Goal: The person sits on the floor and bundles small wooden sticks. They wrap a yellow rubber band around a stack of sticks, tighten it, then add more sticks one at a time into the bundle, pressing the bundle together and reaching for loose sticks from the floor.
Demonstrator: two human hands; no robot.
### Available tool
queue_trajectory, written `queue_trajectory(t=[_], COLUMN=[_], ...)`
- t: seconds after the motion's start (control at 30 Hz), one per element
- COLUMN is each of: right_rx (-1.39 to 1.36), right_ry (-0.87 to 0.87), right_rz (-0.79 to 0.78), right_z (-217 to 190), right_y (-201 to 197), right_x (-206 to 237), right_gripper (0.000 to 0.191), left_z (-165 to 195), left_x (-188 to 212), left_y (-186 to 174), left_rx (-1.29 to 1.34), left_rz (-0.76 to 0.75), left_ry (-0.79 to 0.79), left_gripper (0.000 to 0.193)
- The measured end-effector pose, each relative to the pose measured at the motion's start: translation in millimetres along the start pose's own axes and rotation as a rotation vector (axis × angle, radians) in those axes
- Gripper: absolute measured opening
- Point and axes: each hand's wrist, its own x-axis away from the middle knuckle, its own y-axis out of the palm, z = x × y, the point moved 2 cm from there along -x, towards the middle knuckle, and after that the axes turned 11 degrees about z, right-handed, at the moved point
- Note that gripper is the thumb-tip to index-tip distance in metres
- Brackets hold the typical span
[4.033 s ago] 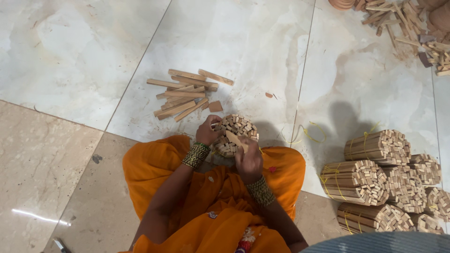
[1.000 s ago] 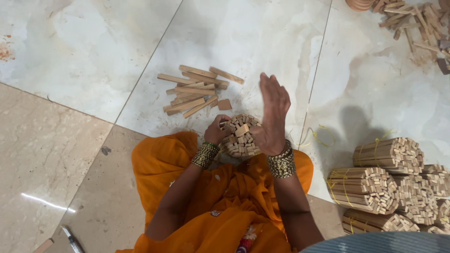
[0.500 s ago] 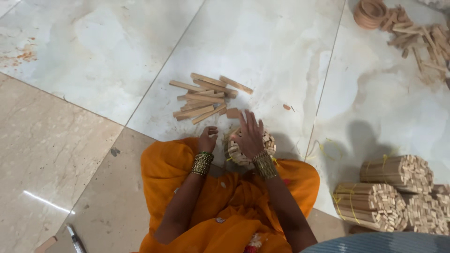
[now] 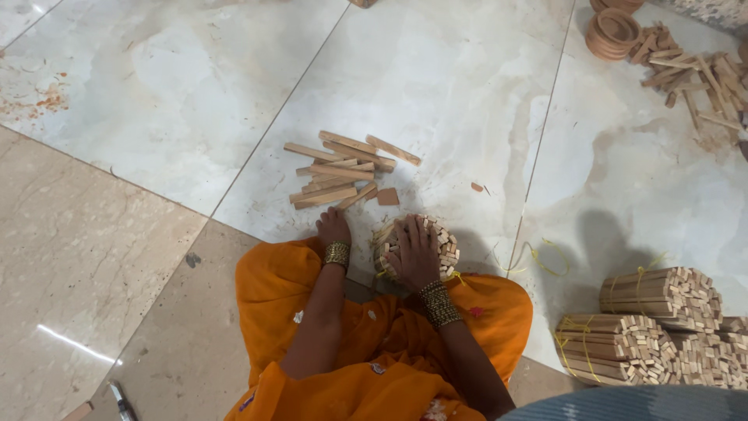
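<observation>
Hands occupy the lower centre of the frame, above an orange garment [image 4: 374,343] that covers the person's lap. Right hand [image 4: 417,251] lies flat, fingers spread wide, palm pressed down on the end face of an upright round bundle of wooden sticks [image 4: 446,248]; the bundle stands on the floor just above the garment's edge. Left hand [image 4: 333,228] rests on the floor just left of the bundle, fingers curled down; whether it touches the bundle cannot be told. Each wrist carries a stack of gold bangles [image 4: 438,302]. Loose wooden sticks [image 4: 343,170] lie in a small heap on the white marble floor [image 4: 179,86] just above the left hand. Tied stick bundles [image 4: 658,327], bound with yellow string, lie on their sides at the lower right of the frame. More scattered sticks [image 4: 693,74] and stacked round wooden rings [image 4: 614,33] sit at the upper right.
</observation>
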Motion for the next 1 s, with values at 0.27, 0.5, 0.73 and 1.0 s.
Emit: queue_trajectory(t=[0.27,0.5,0.73,1.0], right_rx=[-0.065,-0.657,-1.006,-1.169], right_ry=[0.041,0.289,0.666,0.671], right_rz=[-0.011,0.185,0.256,0.341], right_z=[-4.0,32.6,80.1,30.5], right_y=[-6.8,-11.0,-74.7,-128.9], right_x=[2.1,1.6,-8.1,-28.4], right_gripper=[0.073,0.065,0.051,0.035], left_z=[2.2,-0.8,9.2,65.9], left_x=[2.3,10.5,28.5,66.1], left_y=[-5.9,8.5,-5.4,-38.7], left_rx=[0.179,0.868,1.169,1.136], left_rz=[-0.019,-0.482,0.071,-0.016], left_ry=[-0.265,-0.532,0.034,0.579], left_gripper=[0.016,0.040,0.034,0.045])
